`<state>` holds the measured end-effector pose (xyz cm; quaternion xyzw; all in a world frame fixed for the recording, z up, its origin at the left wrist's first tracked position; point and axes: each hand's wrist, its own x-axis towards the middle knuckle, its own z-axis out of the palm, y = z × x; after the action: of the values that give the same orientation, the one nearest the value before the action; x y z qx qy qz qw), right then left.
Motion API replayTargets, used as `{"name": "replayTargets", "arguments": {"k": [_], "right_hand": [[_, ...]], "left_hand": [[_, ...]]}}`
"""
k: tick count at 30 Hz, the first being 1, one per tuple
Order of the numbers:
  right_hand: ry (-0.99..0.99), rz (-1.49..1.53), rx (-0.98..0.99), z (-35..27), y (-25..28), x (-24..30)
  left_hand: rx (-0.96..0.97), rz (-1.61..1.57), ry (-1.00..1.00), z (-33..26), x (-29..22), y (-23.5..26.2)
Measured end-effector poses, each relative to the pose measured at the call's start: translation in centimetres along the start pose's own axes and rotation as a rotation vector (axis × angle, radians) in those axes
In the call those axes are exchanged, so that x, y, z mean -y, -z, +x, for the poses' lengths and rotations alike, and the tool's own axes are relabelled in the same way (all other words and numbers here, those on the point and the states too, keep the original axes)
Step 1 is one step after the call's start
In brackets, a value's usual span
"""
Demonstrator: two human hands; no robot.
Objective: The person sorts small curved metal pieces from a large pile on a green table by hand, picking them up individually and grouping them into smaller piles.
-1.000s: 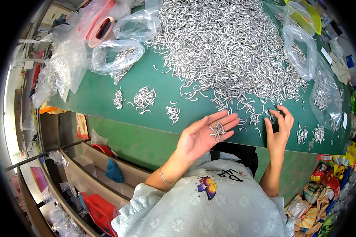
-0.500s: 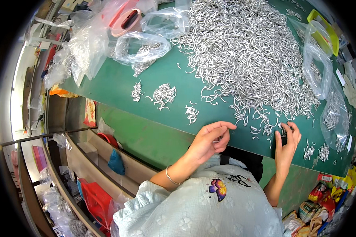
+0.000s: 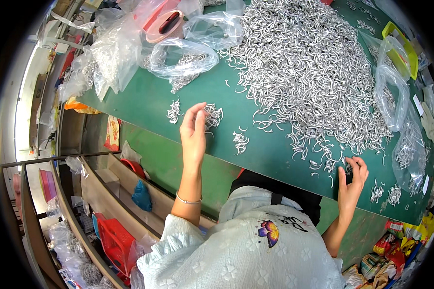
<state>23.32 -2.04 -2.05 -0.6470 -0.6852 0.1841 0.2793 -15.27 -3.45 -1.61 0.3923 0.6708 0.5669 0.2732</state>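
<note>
While our left hand (image 3: 194,129) hovers, fingers loosely together, over a small bundle of metal hooks (image 3: 213,115) on the green table (image 3: 144,103), our right hand (image 3: 350,179) pinches loose hooks at the big pile (image 3: 313,72); gathering another bundle seems next.

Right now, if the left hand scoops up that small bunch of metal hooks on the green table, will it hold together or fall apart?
The small bunch of hooks by the left hand looks tangled, so it would probably lift partly as a clump. Loose strays nearby suggest some drop off. The thin curved pieces look stiff and light, likely sliding on the smooth green table.
</note>
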Motion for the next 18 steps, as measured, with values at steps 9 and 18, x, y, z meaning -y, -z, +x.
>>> {"name": "replayTargets", "arguments": {"k": [9, 18], "right_hand": [[0.052, 0.032, -0.016, 0.2, 0.9, -0.5], [0.039, -0.073, -0.038, 0.1, 2.1, -0.6]], "left_hand": [[-0.102, 0.211, -0.158, -0.9, 1.8, -1.3], [0.155, 0.305, -0.523, -6.1, -2.4, -7.5]]}}
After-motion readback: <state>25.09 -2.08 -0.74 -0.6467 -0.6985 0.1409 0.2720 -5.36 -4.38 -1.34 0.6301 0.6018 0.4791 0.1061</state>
